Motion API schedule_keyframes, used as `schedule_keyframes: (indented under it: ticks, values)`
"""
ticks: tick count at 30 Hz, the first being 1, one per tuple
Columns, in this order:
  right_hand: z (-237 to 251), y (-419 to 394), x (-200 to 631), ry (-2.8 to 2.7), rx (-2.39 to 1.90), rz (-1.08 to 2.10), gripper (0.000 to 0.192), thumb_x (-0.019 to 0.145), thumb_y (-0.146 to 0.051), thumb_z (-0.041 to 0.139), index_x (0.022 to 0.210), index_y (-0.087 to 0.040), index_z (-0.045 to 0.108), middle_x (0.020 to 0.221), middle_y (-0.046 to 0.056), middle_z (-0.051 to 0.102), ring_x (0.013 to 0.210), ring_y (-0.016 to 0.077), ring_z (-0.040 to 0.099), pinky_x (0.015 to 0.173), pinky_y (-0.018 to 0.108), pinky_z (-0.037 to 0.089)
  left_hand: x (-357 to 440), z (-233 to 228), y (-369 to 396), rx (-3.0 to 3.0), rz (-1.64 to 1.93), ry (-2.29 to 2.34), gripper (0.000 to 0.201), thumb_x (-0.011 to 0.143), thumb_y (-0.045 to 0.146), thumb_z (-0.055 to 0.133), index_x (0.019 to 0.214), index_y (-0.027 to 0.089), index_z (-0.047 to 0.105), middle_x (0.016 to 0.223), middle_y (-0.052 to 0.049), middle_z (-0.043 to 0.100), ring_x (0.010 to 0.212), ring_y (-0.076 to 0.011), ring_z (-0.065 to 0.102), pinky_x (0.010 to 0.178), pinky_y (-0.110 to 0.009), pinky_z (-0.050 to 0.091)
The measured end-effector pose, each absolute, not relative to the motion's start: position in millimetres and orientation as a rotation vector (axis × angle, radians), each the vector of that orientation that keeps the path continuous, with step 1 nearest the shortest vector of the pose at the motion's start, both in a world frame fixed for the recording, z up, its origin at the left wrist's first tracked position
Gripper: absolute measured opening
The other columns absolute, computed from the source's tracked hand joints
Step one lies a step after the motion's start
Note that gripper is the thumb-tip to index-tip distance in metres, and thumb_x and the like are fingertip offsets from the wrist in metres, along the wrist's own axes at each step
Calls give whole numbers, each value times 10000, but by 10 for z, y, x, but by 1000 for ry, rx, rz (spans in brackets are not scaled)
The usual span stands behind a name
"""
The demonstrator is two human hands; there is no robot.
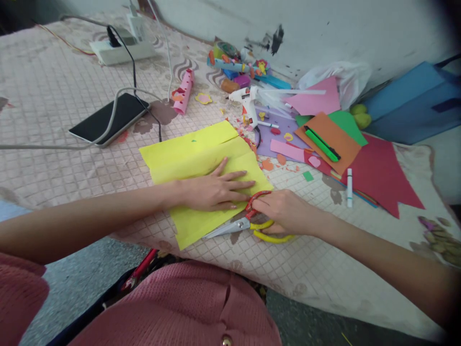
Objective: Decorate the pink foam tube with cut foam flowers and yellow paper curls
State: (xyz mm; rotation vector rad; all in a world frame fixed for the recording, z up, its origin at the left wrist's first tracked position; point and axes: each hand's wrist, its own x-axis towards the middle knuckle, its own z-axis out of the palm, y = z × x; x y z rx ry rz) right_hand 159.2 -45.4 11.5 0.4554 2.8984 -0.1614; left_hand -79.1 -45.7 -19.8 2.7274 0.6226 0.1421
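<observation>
A creased yellow sheet (180, 163) lies on the cloth-covered table in front of me. My left hand (218, 190) rests flat on it with the fingers spread. My right hand (288, 211) is closed round the handles of a pair of scissors (237, 226), one handle red and the other yellow. The metal blades point left, over the sheet's lower right edge, and look nearly closed. Whether they grip any of the sheet I cannot tell.
A white glue gun (248, 101) lies beyond the sheet among small scraps. Coloured sheets (378, 168) and a green cutter (322, 144) are at right, near a white marker (349, 187). A dark tablet-like device (111, 117) and a power strip (122, 50) with cables are at left.
</observation>
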Motion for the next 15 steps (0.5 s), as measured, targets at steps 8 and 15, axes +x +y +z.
schedule_keyframes:
  ticks: [8,15]
  values:
    - [166,-555,1634,2951,411,-197,285,752,-420,562,846,-151,553,812,80,629,771,217,573,660,322,424,-805,-220,-452,2690,246,613,418,922,316,403,1339,327,381,1490,-5,250,1385,-242,141,1075,-549,-85]
    - [143,-753,2297,2982,906,-67,279,729,-383,569,894,-158,556,824,81,645,735,220,606,628,323,441,-787,-62,-489,2533,567,799,310,929,227,354,1177,170,532,1219,-105,562,1150,-193,494,1027,-422,294]
